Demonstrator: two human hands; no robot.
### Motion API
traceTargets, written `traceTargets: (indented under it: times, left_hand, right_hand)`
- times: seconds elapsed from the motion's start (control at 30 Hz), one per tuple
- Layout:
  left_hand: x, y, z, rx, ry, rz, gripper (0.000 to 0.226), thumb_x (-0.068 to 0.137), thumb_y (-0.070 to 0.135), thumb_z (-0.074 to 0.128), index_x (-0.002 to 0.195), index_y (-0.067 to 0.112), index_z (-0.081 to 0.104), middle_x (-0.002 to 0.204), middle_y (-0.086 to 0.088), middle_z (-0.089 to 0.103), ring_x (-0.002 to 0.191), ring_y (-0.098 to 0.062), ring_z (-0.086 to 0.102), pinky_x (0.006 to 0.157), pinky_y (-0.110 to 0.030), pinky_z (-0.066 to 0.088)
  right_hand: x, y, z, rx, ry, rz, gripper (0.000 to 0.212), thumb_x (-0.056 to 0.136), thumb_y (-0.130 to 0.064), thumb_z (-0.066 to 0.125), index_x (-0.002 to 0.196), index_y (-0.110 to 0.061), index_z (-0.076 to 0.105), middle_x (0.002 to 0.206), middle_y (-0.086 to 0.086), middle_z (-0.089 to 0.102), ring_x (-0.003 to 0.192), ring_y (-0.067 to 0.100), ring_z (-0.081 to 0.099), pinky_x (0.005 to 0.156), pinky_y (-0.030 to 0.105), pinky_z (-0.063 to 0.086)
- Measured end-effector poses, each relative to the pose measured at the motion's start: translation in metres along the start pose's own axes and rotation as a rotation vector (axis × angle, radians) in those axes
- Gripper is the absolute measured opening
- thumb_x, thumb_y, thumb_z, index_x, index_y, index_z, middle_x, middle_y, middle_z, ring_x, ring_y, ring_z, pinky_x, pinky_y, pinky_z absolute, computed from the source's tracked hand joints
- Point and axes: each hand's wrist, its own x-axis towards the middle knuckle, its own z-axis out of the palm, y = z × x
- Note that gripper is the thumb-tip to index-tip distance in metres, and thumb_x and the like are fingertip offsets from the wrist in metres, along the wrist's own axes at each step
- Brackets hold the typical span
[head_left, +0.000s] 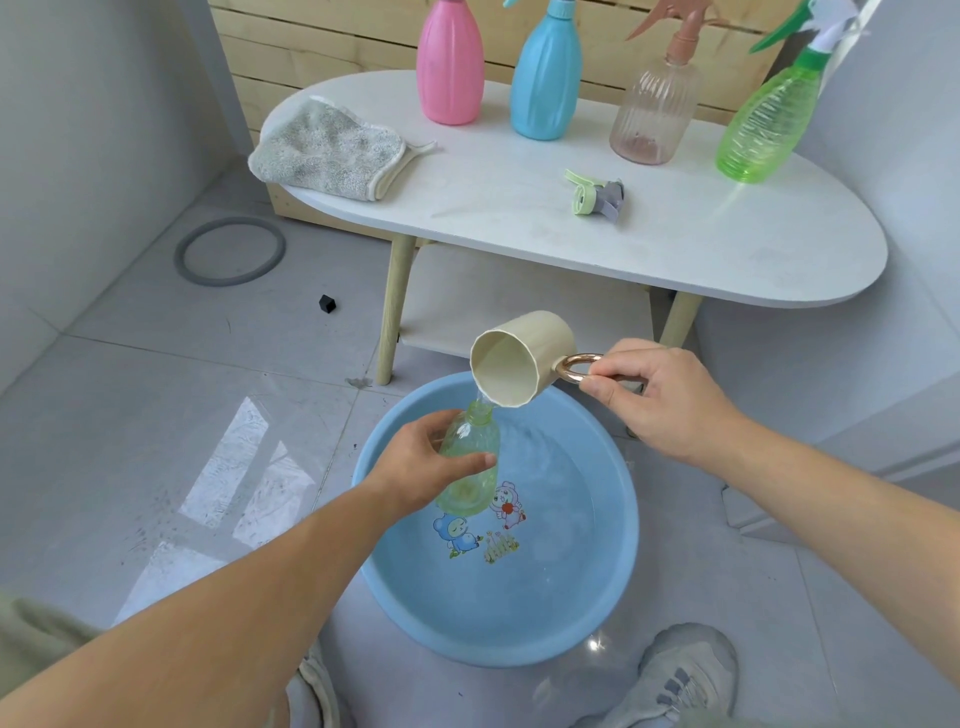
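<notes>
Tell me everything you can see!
clear green plastic bottle: 1, green, over basin
gold-handled cream plastic cup: 1, cream, pouring into bottle
round blue plastic basin: 1, blue, floor
oval white table: 1, white, behind basin
pink plastic bottle: 1, pink, table
blue plastic bottle: 1, blue, table
ribbed clear pink spray bottle: 1, pink, table
clear green spray bottle: 1, green, table
fluffy grey cloth: 1, grey, table
green-and-grey spray head: 1, green-grey, table
grey ring: 1, grey, floor
left hand: 1, grips bottle
right hand: 1, pinches handle
</notes>
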Motion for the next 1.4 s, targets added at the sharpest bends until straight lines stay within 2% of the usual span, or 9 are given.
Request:
traceTargets:
  times: [0.1,0.37,0.53,0.77,0.9,1.03,1.23,1.4]
  left_hand:
    - [0.0,-0.001,0.0,-0.004,0.001,-0.005,0.057,0.075,0.028,0.091,0.127,0.027,0.068,0.111,0.013,0.075,0.098,-0.003,0.073,0.087,-0.024,0.059]
    - [0.0,-0.001,0.0,-0.017,-0.004,-0.002,0.05,0.076,0.026,0.091,0.12,0.032,0.068,0.109,0.015,0.076,0.096,-0.002,0.073,0.085,-0.024,0.059]
    - [-0.002,0.002,0.0,-0.014,-0.011,-0.003,0.042,0.077,0.024,0.09,0.109,0.039,0.067,0.104,0.018,0.076,0.091,0.001,0.073,0.075,-0.015,0.057]
    - [-0.004,0.003,0.0,0.001,-0.006,-0.007,0.046,0.077,0.026,0.09,0.117,0.034,0.068,0.106,0.019,0.074,0.09,0.003,0.072,0.069,-0.009,0.054]
    - [-0.003,0.003,0.0,0.001,-0.009,-0.011,0.042,0.077,0.026,0.09,0.11,0.039,0.067,0.104,0.019,0.075,0.09,0.003,0.072,0.074,-0.014,0.058]
    - [-0.004,0.005,0.0,-0.003,-0.015,-0.007,0.04,0.078,0.026,0.09,0.105,0.043,0.065,0.103,0.021,0.074,0.089,0.006,0.071,0.068,-0.008,0.053]
    - [-0.003,0.004,0.0,-0.009,-0.004,-0.012,0.046,0.077,0.029,0.09,0.113,0.038,0.065,0.108,0.019,0.073,0.094,0.003,0.071,0.071,-0.01,0.054]
    - [-0.001,0.001,0.0,-0.005,-0.002,-0.015,0.047,0.076,0.029,0.09,0.115,0.037,0.065,0.109,0.02,0.072,0.098,0.0,0.071,0.08,-0.017,0.058]
  right_hand:
    - [0.001,0.002,-0.001,-0.029,0.005,-0.014,0.014,0.09,-0.025,0.069,0.08,-0.035,0.071,0.084,-0.011,0.064,0.083,0.002,0.06,0.071,0.008,0.039]
    - [0.001,0.001,-0.002,-0.093,0.015,-0.084,0.011,0.092,-0.023,0.067,0.084,-0.021,0.075,0.083,-0.009,0.062,0.08,0.006,0.056,0.061,0.01,0.036]
    - [0.001,0.002,-0.001,-0.129,0.03,-0.128,0.01,0.092,-0.022,0.068,0.084,-0.021,0.074,0.083,-0.009,0.061,0.084,0.01,0.057,0.068,0.018,0.035]
    - [0.003,0.004,-0.001,-0.174,0.054,-0.194,0.009,0.09,-0.022,0.07,0.085,-0.017,0.075,0.085,-0.007,0.063,0.087,0.016,0.056,0.078,0.027,0.043]
    - [0.004,0.005,0.0,-0.203,0.066,-0.242,0.01,0.09,-0.023,0.07,0.086,-0.015,0.075,0.086,-0.004,0.064,0.088,0.017,0.054,0.08,0.032,0.046]
    - [0.004,0.006,0.001,-0.222,0.074,-0.292,0.015,0.089,-0.027,0.066,0.085,-0.015,0.075,0.085,-0.003,0.064,0.089,0.02,0.055,0.081,0.037,0.048]
    - [0.005,0.007,0.002,-0.296,0.085,-0.399,0.017,0.089,-0.024,0.066,0.083,-0.011,0.075,0.082,0.001,0.063,0.09,0.025,0.055,0.085,0.035,0.046]
    - [0.006,0.013,0.004,-0.347,0.088,-0.513,0.024,0.093,-0.027,0.061,0.085,-0.01,0.074,0.083,0.001,0.062,0.097,0.027,0.055,0.089,0.036,0.045]
